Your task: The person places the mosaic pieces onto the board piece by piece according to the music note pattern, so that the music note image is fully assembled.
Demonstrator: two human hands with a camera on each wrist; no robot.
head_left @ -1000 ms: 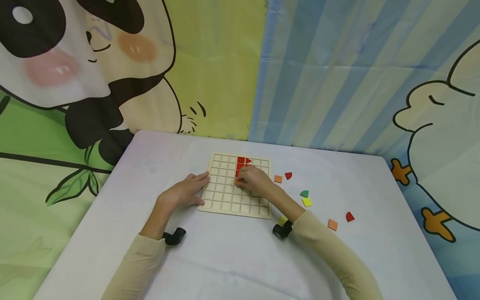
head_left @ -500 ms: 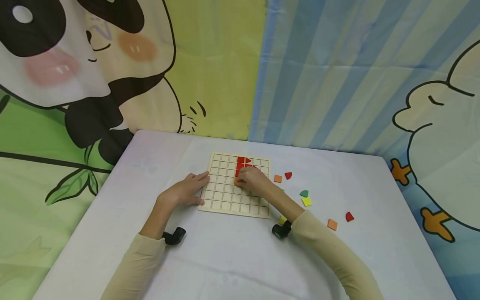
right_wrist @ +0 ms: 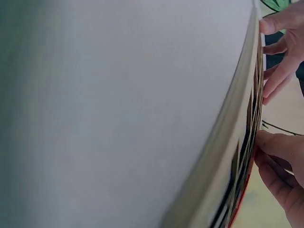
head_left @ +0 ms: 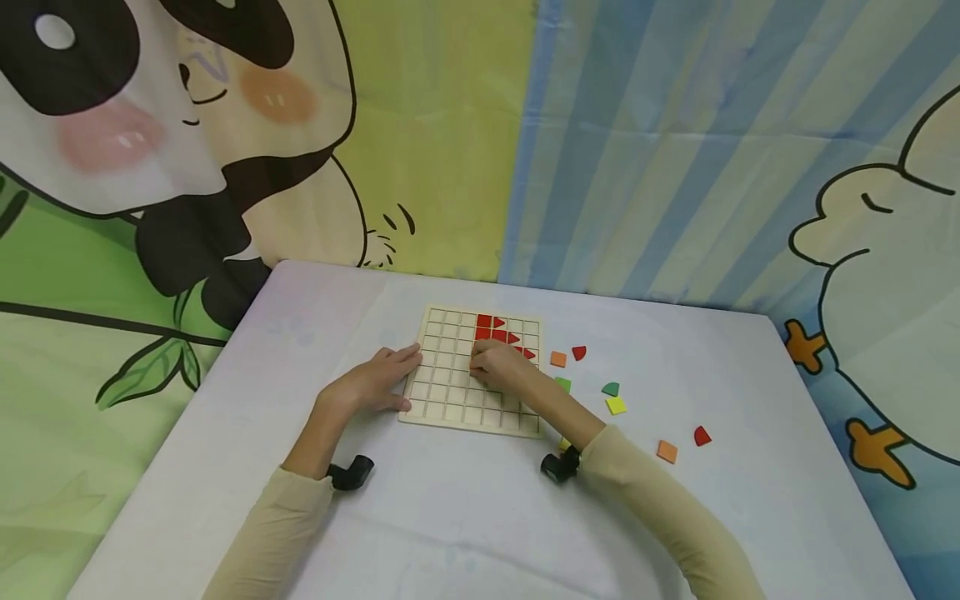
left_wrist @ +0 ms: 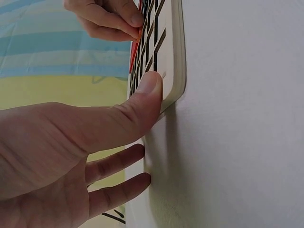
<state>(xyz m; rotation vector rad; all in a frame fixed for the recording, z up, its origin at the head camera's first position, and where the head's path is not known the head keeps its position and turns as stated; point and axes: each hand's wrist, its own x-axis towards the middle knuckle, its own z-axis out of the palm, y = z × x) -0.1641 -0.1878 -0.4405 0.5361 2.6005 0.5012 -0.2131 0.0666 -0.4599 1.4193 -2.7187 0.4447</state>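
A pale wooden grid board (head_left: 442,392) lies on the white table. My left hand (head_left: 375,379) steadies its left side with straight, spread fingers. In the left wrist view the left thumb (left_wrist: 137,104) presses on the board's near corner. Over the middle of the grid, my right hand (head_left: 501,365) bends its fingers down onto the board. The left wrist view shows a bit of an orange tile (left_wrist: 139,33) pinched at its fingertips; most of that tile is hidden. Red squares (head_left: 483,327) and red triangles (head_left: 513,338) sit in the far cells of the grid.
Right of the board lie loose pieces: orange squares (head_left: 667,452), a yellow square (head_left: 616,406), a green quarter-round (head_left: 611,389), a light green square (head_left: 562,384) and red quarter-rounds (head_left: 702,436). A yellow piece (head_left: 565,445) is partly covered by the right wrist's camera (head_left: 561,465).
My right hand has shifted slightly toward me on the board, baring more red triangles and the light green square. The left hand stays at the board's edge.
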